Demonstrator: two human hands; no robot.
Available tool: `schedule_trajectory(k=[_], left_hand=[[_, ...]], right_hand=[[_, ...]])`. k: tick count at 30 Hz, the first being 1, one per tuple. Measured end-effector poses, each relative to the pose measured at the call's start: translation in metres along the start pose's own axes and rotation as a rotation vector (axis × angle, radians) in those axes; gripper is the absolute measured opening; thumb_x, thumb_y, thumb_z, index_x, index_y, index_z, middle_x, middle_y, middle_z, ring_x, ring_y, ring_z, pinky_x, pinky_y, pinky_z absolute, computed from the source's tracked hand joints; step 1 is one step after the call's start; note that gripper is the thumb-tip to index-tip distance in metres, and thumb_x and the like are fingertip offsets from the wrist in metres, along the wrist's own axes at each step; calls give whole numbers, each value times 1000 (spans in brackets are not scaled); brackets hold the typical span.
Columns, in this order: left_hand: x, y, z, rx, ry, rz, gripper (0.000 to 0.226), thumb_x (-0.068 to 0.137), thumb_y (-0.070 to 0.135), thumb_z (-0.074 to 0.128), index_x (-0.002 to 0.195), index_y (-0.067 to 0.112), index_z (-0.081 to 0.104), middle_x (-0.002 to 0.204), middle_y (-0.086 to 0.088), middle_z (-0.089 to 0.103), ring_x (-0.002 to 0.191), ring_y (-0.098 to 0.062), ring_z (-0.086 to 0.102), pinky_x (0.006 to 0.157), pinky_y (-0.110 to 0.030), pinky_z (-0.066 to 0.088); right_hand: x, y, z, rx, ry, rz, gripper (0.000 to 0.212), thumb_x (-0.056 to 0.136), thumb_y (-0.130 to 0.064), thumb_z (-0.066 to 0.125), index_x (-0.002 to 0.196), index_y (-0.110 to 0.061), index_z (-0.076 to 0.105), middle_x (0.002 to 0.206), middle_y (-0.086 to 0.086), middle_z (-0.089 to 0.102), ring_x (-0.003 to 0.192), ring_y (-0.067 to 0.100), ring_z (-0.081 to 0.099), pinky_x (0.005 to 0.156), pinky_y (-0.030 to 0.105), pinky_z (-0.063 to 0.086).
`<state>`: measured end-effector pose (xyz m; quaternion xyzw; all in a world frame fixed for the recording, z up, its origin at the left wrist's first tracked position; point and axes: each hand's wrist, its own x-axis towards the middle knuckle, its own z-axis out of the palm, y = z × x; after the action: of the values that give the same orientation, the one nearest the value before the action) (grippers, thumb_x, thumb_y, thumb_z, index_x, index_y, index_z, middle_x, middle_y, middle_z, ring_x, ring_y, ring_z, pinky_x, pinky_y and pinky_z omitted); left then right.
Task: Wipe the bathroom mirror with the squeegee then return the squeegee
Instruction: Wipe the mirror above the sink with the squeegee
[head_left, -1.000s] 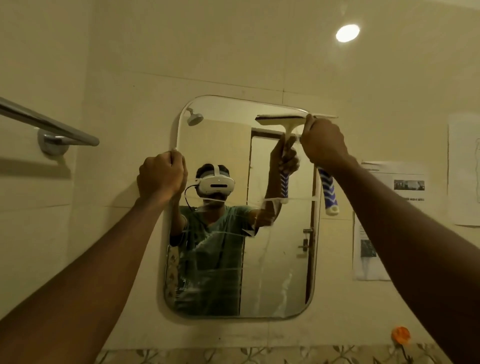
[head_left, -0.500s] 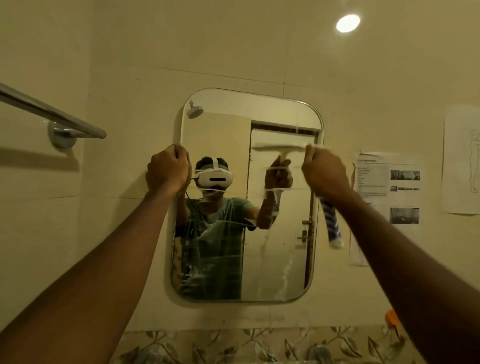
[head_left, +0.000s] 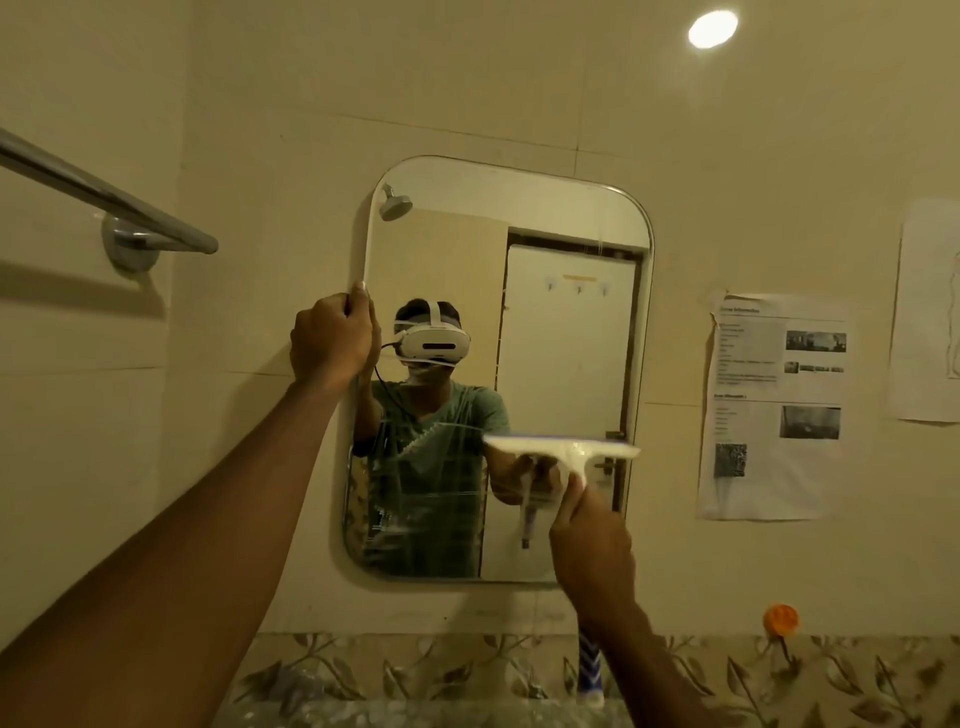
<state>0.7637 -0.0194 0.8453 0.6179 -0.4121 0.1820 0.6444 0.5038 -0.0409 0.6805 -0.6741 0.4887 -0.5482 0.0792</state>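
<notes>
A rounded rectangular mirror (head_left: 566, 322) hangs on the tiled wall. My left hand (head_left: 332, 343) grips its left edge about halfway up. My right hand (head_left: 592, 540) is closed around the handle of a white squeegee (head_left: 563, 449). Its blade lies flat against the glass on the lower right part of the mirror. The blue-and-white striped handle end (head_left: 590, 670) sticks out below my wrist. Soapy streaks cover the lower left of the glass; the right strip above the blade looks clean.
A chrome towel bar (head_left: 104, 197) juts from the wall at upper left. Paper sheets (head_left: 774, 405) are stuck to the wall right of the mirror, with an orange hook (head_left: 781, 619) below them. A leaf-patterned tile band (head_left: 415, 670) runs along the bottom.
My right hand has drawn the squeegee down the mirror's right side, from the top edge to the lower part. My left hand has stayed on the left edge.
</notes>
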Motion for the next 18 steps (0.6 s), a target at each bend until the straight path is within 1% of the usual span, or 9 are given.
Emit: schedule_trajectory(k=[3, 5, 6, 9, 11, 12, 14, 16, 18], left_hand=[[-4, -1, -5, -13, -23, -16, 53, 101, 46, 32, 93, 7, 67, 79, -4, 56, 73, -20, 52, 62, -29, 35], [-5, 0, -8, -19, -36, -9, 53, 102, 44, 31, 94, 5, 67, 79, -5, 56, 75, -22, 53, 60, -28, 34], [-5, -1, -8, -19, -39, -1, 53, 102, 43, 31, 95, 4, 68, 79, -6, 55, 75, -22, 51, 62, -29, 33], [-2, -4, -9, -36, -39, 23, 53, 103, 40, 32, 94, 3, 68, 81, -9, 57, 75, -19, 49, 67, -29, 33], [1, -6, -9, -58, -48, 30, 50, 103, 37, 32, 88, 4, 66, 75, -6, 56, 72, -18, 48, 60, -26, 32], [2, -7, -9, -66, -51, 37, 48, 103, 36, 32, 84, 6, 64, 70, -4, 54, 68, -18, 47, 55, -26, 31], [4, -10, -7, -80, -51, 71, 48, 103, 34, 31, 78, 6, 61, 63, -4, 52, 62, -17, 48, 55, -25, 34], [7, -11, -5, -93, -49, 105, 48, 103, 33, 31, 78, 5, 61, 67, -8, 56, 63, -19, 53, 61, -27, 37], [11, -14, -4, -113, -56, 102, 48, 102, 33, 32, 79, 4, 63, 72, -11, 59, 68, -22, 56, 59, -26, 38]], right_hand=[[-8, 0, -3, -87, -21, 18, 38, 103, -39, 30, 82, -21, 57, 62, -8, 55, 52, 3, 52, 48, 16, 34], [7, -23, -19, -72, 22, -62, 41, 104, -36, 28, 72, -24, 51, 59, -7, 52, 49, 3, 47, 47, 16, 33], [20, -39, -29, -45, 47, -109, 42, 105, -34, 28, 70, -24, 50, 59, -7, 50, 48, 3, 45, 47, 15, 32], [69, -92, -52, -56, 145, -205, 46, 106, -34, 25, 71, -20, 51, 55, -7, 48, 43, 2, 42, 39, 11, 30], [90, -114, -54, -55, 160, -191, 46, 106, -35, 24, 74, -18, 52, 55, -7, 48, 42, 2, 42, 39, 10, 28], [92, -115, -50, -57, 149, -171, 45, 106, -35, 24, 76, -17, 53, 56, -7, 48, 42, 2, 43, 40, 11, 28], [81, -102, -33, -49, 123, -122, 44, 105, -37, 24, 82, -16, 55, 59, -6, 51, 45, 3, 46, 42, 13, 31], [54, -79, -12, -27, 118, -91, 40, 104, -38, 26, 85, -18, 55, 62, -5, 55, 47, 4, 49, 42, 14, 34], [22, -55, 9, -21, 122, -50, 38, 103, -39, 28, 85, -19, 55, 64, -6, 57, 49, 2, 53, 42, 11, 33]])
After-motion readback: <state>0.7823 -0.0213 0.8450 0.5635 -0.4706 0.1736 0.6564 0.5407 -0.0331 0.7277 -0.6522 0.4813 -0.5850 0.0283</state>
